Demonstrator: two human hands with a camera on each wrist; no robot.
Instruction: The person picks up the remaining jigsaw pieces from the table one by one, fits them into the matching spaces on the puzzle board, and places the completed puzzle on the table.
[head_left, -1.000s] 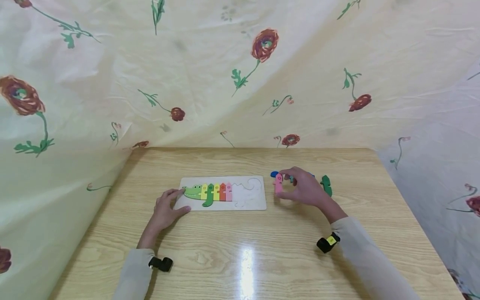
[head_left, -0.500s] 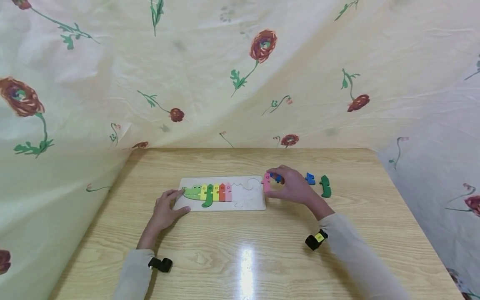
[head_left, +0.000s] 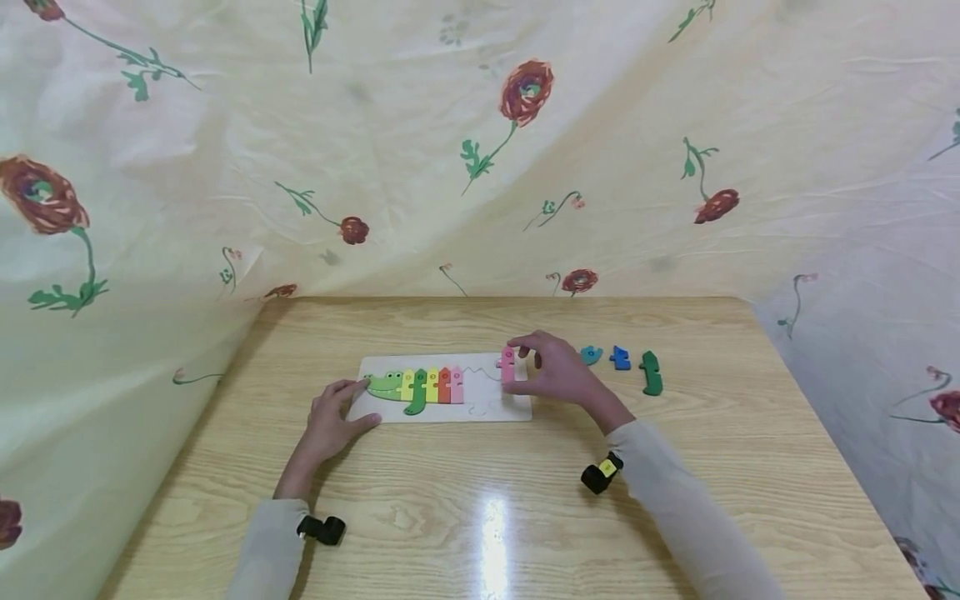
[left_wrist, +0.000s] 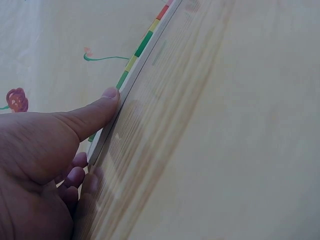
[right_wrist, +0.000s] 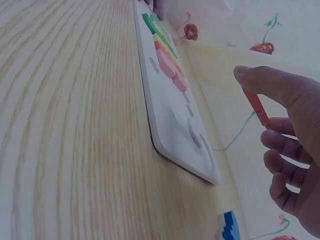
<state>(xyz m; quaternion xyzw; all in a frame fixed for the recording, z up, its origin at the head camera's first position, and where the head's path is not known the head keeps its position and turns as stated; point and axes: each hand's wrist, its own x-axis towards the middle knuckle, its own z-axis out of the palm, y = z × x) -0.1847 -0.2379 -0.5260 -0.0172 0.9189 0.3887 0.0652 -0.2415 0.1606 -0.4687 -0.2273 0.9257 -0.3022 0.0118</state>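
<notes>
A white puzzle board [head_left: 442, 414] lies on the table with a row of crocodile pieces at its left: a green head [head_left: 385, 385], then yellow, green, yellow, red and pink body segments. Bare white with a drawn tail outline fills the right part. My left hand [head_left: 330, 421] grips the board's left end, thumb [left_wrist: 102, 107] along the near edge. My right hand [head_left: 558, 371] pinches a pink puzzle piece [head_left: 507, 367] between thumb and forefinger above the board's right part. Seen edge-on in the right wrist view, that puzzle piece [right_wrist: 256, 107] looks reddish.
Right of the board lie a teal-blue piece [head_left: 591, 356], a blue piece [head_left: 620, 358] and a green leg piece [head_left: 651, 373]. A flowered cloth [head_left: 420, 167] hangs behind the wooden table [head_left: 420, 508] and along its sides.
My right hand has carried the pink puzzle piece leftward, from beside the board to above its right part. The blue pieces have come into view behind it. My left hand has stayed in place.
</notes>
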